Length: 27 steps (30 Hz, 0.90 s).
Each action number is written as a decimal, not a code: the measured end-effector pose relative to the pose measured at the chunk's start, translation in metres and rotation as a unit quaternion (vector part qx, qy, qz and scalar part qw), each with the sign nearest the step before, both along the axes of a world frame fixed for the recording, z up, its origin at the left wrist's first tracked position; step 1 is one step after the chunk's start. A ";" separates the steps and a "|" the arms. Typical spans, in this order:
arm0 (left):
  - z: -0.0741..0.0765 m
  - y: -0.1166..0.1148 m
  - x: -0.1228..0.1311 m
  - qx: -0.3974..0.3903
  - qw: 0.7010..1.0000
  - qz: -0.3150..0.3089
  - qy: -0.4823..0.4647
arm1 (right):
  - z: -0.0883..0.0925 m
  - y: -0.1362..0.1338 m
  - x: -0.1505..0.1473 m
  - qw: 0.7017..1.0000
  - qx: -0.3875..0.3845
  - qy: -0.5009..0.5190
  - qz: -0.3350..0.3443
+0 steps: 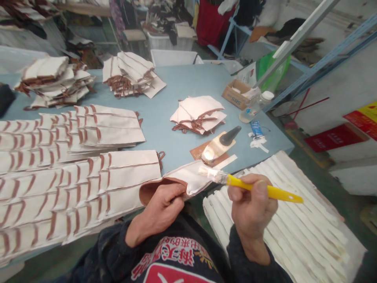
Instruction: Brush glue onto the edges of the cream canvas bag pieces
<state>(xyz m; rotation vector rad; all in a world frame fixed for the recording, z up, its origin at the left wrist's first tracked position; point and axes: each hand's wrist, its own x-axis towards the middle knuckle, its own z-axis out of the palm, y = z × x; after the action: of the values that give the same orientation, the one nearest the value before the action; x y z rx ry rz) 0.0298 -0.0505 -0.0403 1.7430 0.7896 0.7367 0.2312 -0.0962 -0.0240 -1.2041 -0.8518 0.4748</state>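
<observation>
My left hand (163,212) pinches the brown-lined edge of a white fabric piece (196,175), which lies partly over the table's front edge. Between the thumb and fingers of my right hand (253,208) is a yellow-handled paintbrush (265,190), its bristles against or just over the white surface; contact is hard to tell. Just beyond the brush stands a pale container with a dark, horn-shaped top (216,147), set on a brown flat piece (198,150). To the left of my left hand, long overlapping rows of white pieces with brown edges (129,167) cover the table.
Several white-and-brown stacks (197,112) sit farther back on the blue table (176,80). A small cardboard box (235,94) and a clear jar (256,106) stand at the right corner. Long white strips (294,204) lie on a lower surface at right. A metal post (297,39) slants behind.
</observation>
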 end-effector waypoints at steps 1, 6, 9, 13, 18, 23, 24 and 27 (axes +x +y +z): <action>0.001 0.000 0.000 0.010 1.000 -0.009 -0.006 | -0.005 0.003 0.004 1.000 0.000 -0.022 -0.005; 0.003 -0.002 -0.001 0.039 0.995 -0.079 -0.043 | -0.031 0.037 0.026 0.976 -0.046 -0.198 0.084; 0.007 -0.004 0.001 0.034 0.992 -0.108 -0.064 | -0.044 0.058 0.029 0.955 -0.072 -0.252 0.141; 0.011 -0.007 0.004 -0.069 0.985 -0.124 -0.096 | -0.058 0.064 0.022 0.955 -0.089 -0.251 0.129; 0.009 -0.003 -0.006 -0.387 0.892 -0.139 -0.186 | -0.056 0.051 0.022 0.967 -0.074 -0.240 0.044; 0.009 0.007 0.004 -0.314 0.944 -0.082 -0.063 | -0.052 0.052 0.019 0.968 -0.051 -0.241 0.041; 0.009 0.009 0.008 -0.281 0.957 -0.062 -0.029 | -0.050 0.054 0.019 0.969 -0.048 -0.239 0.040; 0.012 0.014 0.016 -0.240 0.971 -0.016 0.014 | -0.039 0.053 0.024 0.976 -0.026 -0.216 0.010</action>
<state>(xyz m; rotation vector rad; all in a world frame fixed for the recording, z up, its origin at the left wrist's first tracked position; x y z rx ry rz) 0.0454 -0.0367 -0.0287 1.3263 0.8738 0.4504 0.2556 -0.0434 -0.0631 -1.3728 -1.2287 0.2541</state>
